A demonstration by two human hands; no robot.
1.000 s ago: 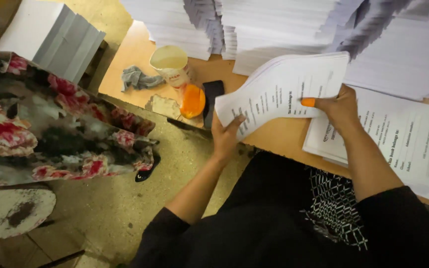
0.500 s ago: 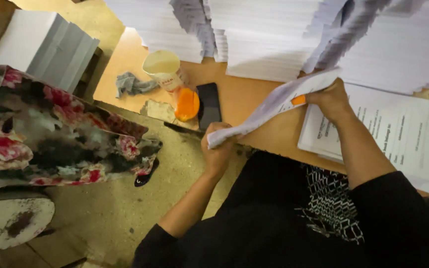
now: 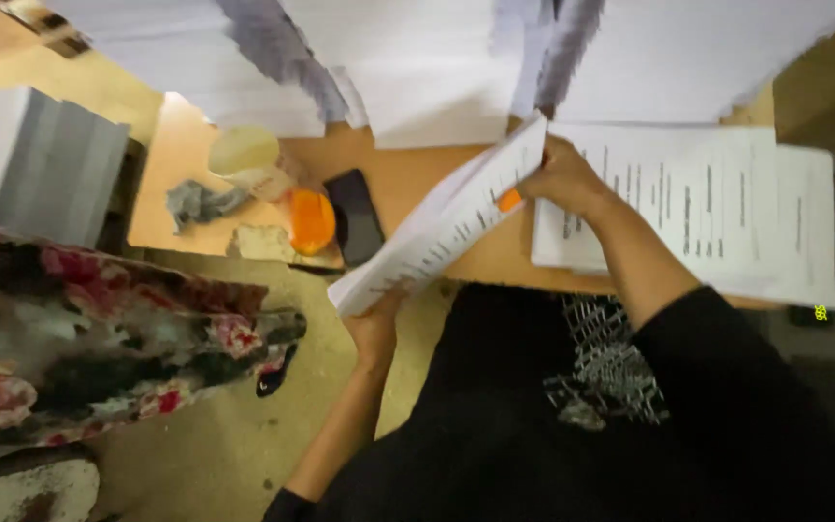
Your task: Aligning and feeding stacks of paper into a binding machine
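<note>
- Right now, both hands hold one bundle of paper sheets (image 3: 442, 232) up over the front edge of the wooden table (image 3: 408, 174).
- The bundle is long and tilted. Its long side runs from low on the person's left, past the table edge, up to high on their right, over the table.
- The left hand (image 3: 376, 329) is under the low end. Its fingers are hidden behind the paper, so I cannot tell if they are spread or pinching.
- The right hand (image 3: 562, 179) grips the high end. Its fingers curl round the edge, and an orange cap (image 3: 509, 200) sits on one fingertip, pressed to the paper.
- The right hand is nearer the flat pile of printed sheets (image 3: 698, 208), which lies on the table just to the right of the bundle.
- To the left of the bundle on the table lie a black phone (image 3: 355, 217), an orange round thing (image 3: 311, 220), a cup (image 3: 244, 159) and a grey rag (image 3: 195, 201).
</note>
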